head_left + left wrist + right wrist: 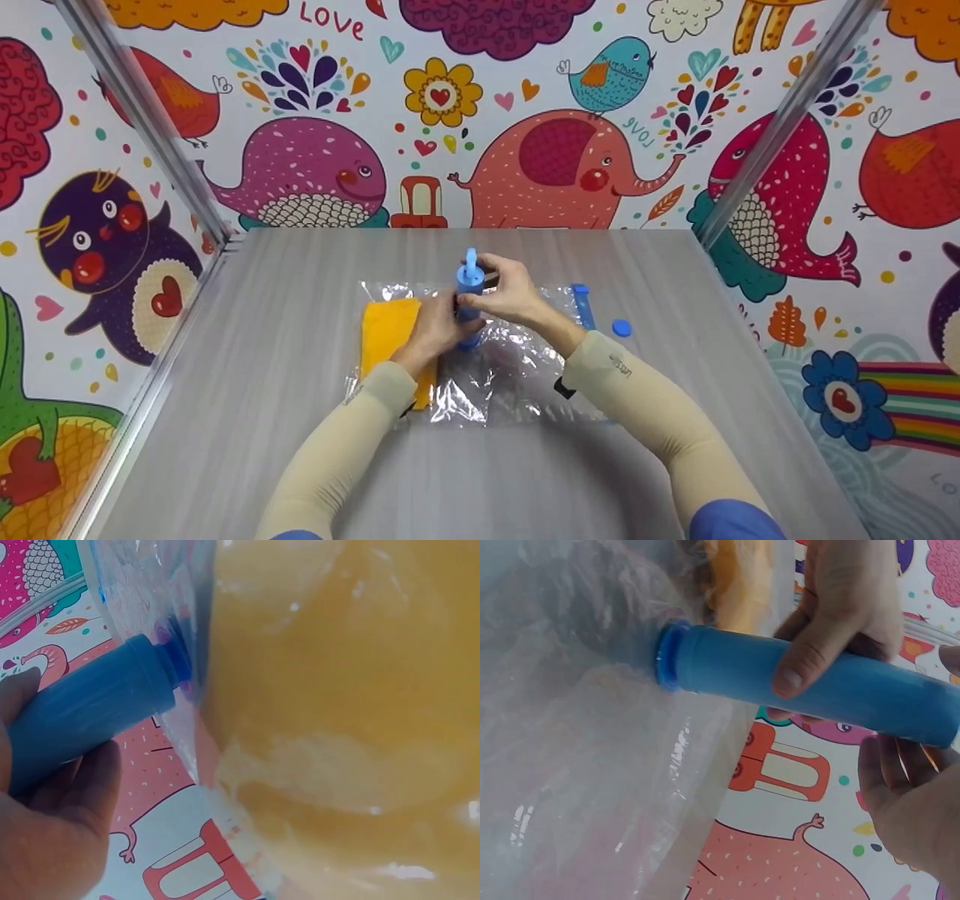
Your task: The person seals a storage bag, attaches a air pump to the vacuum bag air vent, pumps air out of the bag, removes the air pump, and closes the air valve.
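Observation:
A blue hand pump [470, 281] stands upright over a clear plastic storage bag [525, 375], its pale blue handle at the top. My left hand [439, 326] grips the pump's barrel at its middle. At the upper end, my right hand [512, 289] holds the barrel between thumb and fingers, just below the handle. In the right wrist view the pump's lower end meets a blue valve [672, 656] on the bag. Folded orange-yellow cloth [386, 337] shows through the bag's left part.
A round blue cap [622, 328] lies on the grey table [225, 420], right of the bag. Along the bag's right edge runs a blue strip [584, 306]. Behind the table rises a wall [442, 157] printed with cartoon animals, with metal posts at its corners.

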A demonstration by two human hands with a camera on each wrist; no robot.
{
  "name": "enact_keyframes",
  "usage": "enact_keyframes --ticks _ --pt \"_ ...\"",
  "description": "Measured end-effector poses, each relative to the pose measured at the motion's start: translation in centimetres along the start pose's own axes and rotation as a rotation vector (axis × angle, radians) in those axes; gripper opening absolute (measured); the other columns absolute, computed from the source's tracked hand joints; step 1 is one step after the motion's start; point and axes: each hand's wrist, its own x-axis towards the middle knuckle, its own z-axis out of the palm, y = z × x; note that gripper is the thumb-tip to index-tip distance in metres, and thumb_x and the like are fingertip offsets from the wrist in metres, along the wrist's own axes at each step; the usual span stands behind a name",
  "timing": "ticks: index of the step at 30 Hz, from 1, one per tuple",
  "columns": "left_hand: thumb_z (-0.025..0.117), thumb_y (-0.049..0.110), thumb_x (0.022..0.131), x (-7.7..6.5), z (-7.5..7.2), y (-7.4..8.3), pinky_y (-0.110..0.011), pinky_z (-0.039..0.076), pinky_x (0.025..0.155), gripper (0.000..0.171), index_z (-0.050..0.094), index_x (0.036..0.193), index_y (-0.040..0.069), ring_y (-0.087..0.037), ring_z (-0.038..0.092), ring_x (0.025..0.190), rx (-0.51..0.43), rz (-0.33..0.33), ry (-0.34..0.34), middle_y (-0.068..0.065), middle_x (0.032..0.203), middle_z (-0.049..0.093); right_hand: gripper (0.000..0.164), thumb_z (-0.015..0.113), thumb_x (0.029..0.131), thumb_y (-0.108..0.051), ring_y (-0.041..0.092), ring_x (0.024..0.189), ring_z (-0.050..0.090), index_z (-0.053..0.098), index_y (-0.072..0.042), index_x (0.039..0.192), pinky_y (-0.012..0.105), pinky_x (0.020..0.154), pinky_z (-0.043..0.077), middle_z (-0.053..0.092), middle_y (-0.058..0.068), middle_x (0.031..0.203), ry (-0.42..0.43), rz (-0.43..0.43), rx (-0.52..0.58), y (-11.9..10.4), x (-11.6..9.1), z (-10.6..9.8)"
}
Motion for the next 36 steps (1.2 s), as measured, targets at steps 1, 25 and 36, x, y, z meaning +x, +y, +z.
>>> enact_keyframes --ticks 1,25,36 --pt "0.092 0.026 0.092 0.0 0.0 0.0 -0.059 0.059 0.119 0.066 0.066 0.149 0.004 -0.043 0.076 0.13 0.002 -0.005 -0.003 -0.022 0.142 0.078 0.061 0.088 0.086 -0.017 0.039 0.114 0.079 0.073 -0.003 0.143 0.058 0.106 0.065 0.08 0.02 0.135 -0.019 0.0 0.019 -0.1 0.1 -0.2" --pt "0.099 0.037 0.085 -0.7 -0.4 -0.2 -0.049 0.067 0.106 0.057 0.075 0.13 0.011 -0.032 0.08 0.114 -0.084 -0.039 0.109 -0.013 0.125 0.084 0.043 0.101 0.082 -0.022 0.029 0.106 0.08 0.08 -0.01 0.118 0.05 0.102 0.067 0.085 0.01 0.113 0.096 0.07 -0.067 -1.0 0.2 -0.2" --pt "0.096 0.03 0.09 -0.6 -0.2 0.1 -0.051 0.068 0.105 0.055 0.074 0.134 0.008 -0.037 0.081 0.116 -0.043 0.005 0.134 -0.017 0.128 0.083 0.048 0.104 0.08 -0.027 0.031 0.104 0.082 0.079 -0.008 0.116 0.05 0.098 0.068 0.086 0.012 0.111 0.145 0.094 -0.063 -1.1 0.0 0.2"
